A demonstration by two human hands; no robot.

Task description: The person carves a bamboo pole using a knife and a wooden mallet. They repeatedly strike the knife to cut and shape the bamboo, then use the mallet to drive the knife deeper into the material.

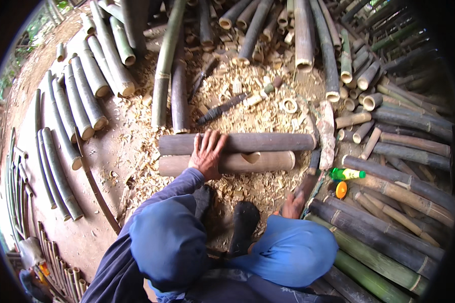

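My left hand [207, 154] lies with fingers spread across two bamboo tubes placed side by side, pressing on their tops. The far one is a dark bamboo tube [268, 142]. Nearer to me is a paler brown bamboo tube [275, 161] with a notch cut into its upper side, right of my hand. My right hand [291, 205], slightly blurred, is low at the right beside my knee. Its fingers are closed round a dark brown, blade-like tool [307, 185] that points up and away; its exact kind is unclear.
Wood chips [253, 113] cover the ground ahead. Among them lie a dark wrapped tool [222, 108] and a cut bamboo ring [288, 105]. A green bottle [346, 173] and an orange round object [341, 190] sit at the right among stacked bamboo poles [389, 237]. More bamboo tubes [86, 96] lie at the left.
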